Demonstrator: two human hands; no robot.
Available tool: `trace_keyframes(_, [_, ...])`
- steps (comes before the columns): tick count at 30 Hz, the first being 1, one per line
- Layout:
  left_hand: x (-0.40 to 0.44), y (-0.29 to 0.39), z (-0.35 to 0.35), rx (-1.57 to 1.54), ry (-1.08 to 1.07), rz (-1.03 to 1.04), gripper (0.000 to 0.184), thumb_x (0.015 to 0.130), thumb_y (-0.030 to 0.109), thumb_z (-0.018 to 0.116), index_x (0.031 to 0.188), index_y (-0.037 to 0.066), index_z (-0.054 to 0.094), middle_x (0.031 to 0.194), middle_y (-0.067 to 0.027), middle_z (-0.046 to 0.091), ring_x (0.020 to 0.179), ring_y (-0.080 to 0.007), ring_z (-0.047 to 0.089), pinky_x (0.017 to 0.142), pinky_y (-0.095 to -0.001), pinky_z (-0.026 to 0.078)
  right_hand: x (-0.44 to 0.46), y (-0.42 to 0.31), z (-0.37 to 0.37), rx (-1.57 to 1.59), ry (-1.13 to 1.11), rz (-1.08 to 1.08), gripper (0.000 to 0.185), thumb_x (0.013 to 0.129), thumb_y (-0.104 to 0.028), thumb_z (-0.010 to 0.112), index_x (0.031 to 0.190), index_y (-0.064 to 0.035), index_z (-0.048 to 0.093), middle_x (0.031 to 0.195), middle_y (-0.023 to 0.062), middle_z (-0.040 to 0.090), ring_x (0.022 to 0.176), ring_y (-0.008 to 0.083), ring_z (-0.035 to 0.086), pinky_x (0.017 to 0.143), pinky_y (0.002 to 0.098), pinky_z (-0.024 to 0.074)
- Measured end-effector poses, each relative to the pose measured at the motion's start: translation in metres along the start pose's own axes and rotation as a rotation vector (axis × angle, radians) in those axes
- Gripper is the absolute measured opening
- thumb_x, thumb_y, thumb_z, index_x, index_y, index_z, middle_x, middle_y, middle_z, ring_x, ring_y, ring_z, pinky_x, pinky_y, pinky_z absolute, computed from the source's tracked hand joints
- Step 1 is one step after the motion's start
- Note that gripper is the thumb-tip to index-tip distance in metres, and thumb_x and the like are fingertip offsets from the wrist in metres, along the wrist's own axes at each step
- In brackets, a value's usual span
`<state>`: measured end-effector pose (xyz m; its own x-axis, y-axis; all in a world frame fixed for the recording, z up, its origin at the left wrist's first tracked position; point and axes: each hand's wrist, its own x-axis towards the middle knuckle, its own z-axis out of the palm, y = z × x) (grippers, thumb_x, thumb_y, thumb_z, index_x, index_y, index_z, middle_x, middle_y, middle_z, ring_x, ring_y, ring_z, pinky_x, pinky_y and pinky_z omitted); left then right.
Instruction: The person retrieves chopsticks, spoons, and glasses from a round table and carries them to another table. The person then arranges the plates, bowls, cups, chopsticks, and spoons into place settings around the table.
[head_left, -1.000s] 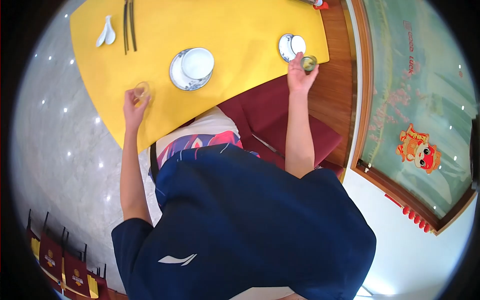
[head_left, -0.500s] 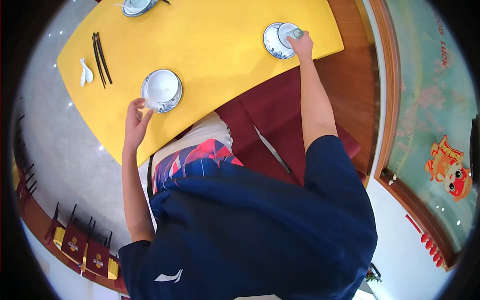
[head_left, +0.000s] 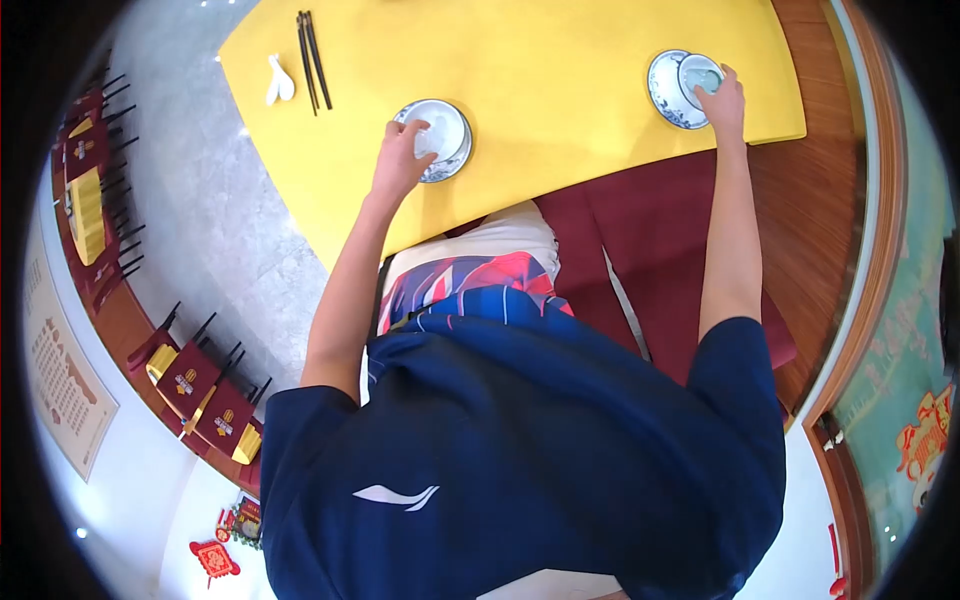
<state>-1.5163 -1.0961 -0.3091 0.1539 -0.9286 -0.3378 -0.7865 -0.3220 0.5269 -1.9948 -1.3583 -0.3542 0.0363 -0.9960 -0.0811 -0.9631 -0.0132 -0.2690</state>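
Observation:
At the near edge of the table, my left hand (head_left: pixel 400 165) is curled over a white bowl (head_left: pixel 450 120), thumb and fingers around what looks like a small clear glass (head_left: pixel 427 140). The bowl sits on a blue-and-white patterned plate (head_left: pixel 462 165). To the right, my right hand (head_left: pixel 725 103) grips a small greenish glass (head_left: pixel 711 78) in a second white bowl (head_left: pixel 690 76). That bowl rests on another patterned plate (head_left: pixel 664 95). My right fingers partly cover the glass.
Black chopsticks (head_left: pixel 313 62) and white spoons (head_left: pixel 279 82) lie on the yellow tablecloth (head_left: pixel 560 60) at the left. Dark red chair seats (head_left: pixel 660 220) are below the table edge. Wooden trim (head_left: pixel 815 200) runs along the right, and stacked chairs (head_left: pixel 200 390) stand at the far left.
My left hand has moved from beside its bowl to over it, with the clear glass. The right-hand glass has gone lower into its bowl. The whole view has shifted.

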Motion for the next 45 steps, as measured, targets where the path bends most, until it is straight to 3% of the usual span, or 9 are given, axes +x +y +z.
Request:
trace_keyframes(5, [0.011,-0.020,0.025,-0.012,0.137,0.065,0.050,0.068,0.011,0.080,0.113,0.007,0.057,0.109,-0.0204,0.052,0.099,-0.0366,0.056,0.087,-0.0426,0.048,-0.060,-0.019,-0.029,0.167,0.287,-0.118,0.061,0.079,-0.024,0.071,0.129,0.0002,0.046,0.123,0.0225,0.052,0.119,0.0370,0.046,0.102,0.0462,0.0380])
trace_keyframes(20, [0.020,-0.047,-0.039,-0.212,0.237,0.070,0.050,0.084,0.036,0.070,0.117,0.004,0.053,0.108,-0.0172,0.054,0.100,-0.0351,0.056,0.082,-0.0421,0.049,-0.350,-0.101,-0.028,0.193,0.030,0.133,0.045,0.082,-0.005,0.062,0.124,-0.0003,0.048,0.116,0.0231,0.049,0.109,0.0373,0.053,0.095,0.0438,0.0449])
trace_keyframes(22, [0.046,-0.098,-0.050,-0.194,0.675,0.059,0.050,0.084,0.038,0.070,0.111,-0.001,0.053,0.106,-0.0187,0.054,0.098,-0.0356,0.055,0.081,-0.0426,0.049,-0.407,-0.103,-0.015,0.245,0.060,0.165,0.041,0.081,-0.005,0.060,0.120,0.0010,0.049,0.111,0.0243,0.049,0.105,0.0375,0.054,0.093,0.0432,0.0454])
trace_keyframes(24, [0.071,-0.146,-0.072,-0.032,0.698,-0.096,0.053,0.082,0.038,0.071,0.111,-0.001,0.049,0.106,-0.0195,0.052,0.098,-0.0344,0.052,0.082,-0.0441,0.048,-0.457,-0.125,-0.014,0.071,-0.002,0.244,0.027,0.080,-0.008,0.057,0.105,-0.0012,0.052,0.090,0.0201,0.055,0.089,0.0375,0.054,0.076,0.0467,0.0437])
trace_keyframes(27, [0.097,-0.191,-0.093,0.015,0.529,-0.373,0.059,0.080,0.036,0.073,0.115,-0.001,0.044,0.111,-0.0195,0.050,0.102,-0.0348,0.052,0.080,-0.0466,0.049,-0.547,-0.102,0.022,0.067,-0.127,0.224,0.027,0.072,-0.010,0.061,0.096,0.0016,0.057,0.089,0.0240,0.060,0.088,0.0396,0.059,0.079,0.0486,0.0459])
trace_keyframes(28, [0.103,-0.205,-0.095,0.026,0.464,-0.390,0.059,0.080,0.034,0.073,0.115,-0.002,0.042,0.110,-0.0205,0.050,0.101,-0.0358,0.053,0.079,-0.0476,0.050,-0.561,-0.138,0.008,0.157,-0.288,0.581,0.034,0.071,-0.012,0.066,0.100,0.0020,0.057,0.092,0.0223,0.062,0.089,0.0331,0.062,0.078,0.0431,0.0483])
trace_keyframes(31, [0.123,-0.216,-0.098,-0.003,0.333,-0.366,0.056,0.079,0.028,0.073,0.113,-0.003,0.041,0.111,-0.0223,0.051,0.102,-0.0377,0.054,0.078,-0.0482,0.053,-0.623,-0.100,0.036,0.154,-0.367,0.605,0.040,0.073,-0.016,0.070,0.107,0.0010,0.058,0.091,0.0174,0.064,0.086,0.0246,0.063,0.075,0.0365,0.0495])
trace_keyframes(34, [0.137,-0.216,-0.086,-0.042,0.254,-0.309,0.046,0.079,0.021,0.070,0.109,-0.003,0.044,0.107,-0.0228,0.055,0.100,-0.0390,0.058,0.078,-0.0469,0.054,-0.659,-0.130,0.045,0.633,-0.308,0.851,0.042,0.077,-0.017,0.070,0.114,-0.0012,0.057,0.093,0.0142,0.063,0.084,0.0203,0.062,0.073,0.0314,0.0493])
trace_keyframes(45, [0.130,-0.230,-0.068,0.142,0.139,-0.051,0.019,0.090,0.016,0.050,0.093,-0.002,0.058,0.088,-0.0207,0.067,0.084,-0.0369,0.068,0.072,-0.0434,0.055,-0.637,-0.202,0.070,0.610,-0.430,0.636,0.032,0.092,-0.016,0.059,0.118,0.0011,0.054,0.104,0.0153,0.064,0.096,0.0191,0.062,0.084,0.0306,0.0488])
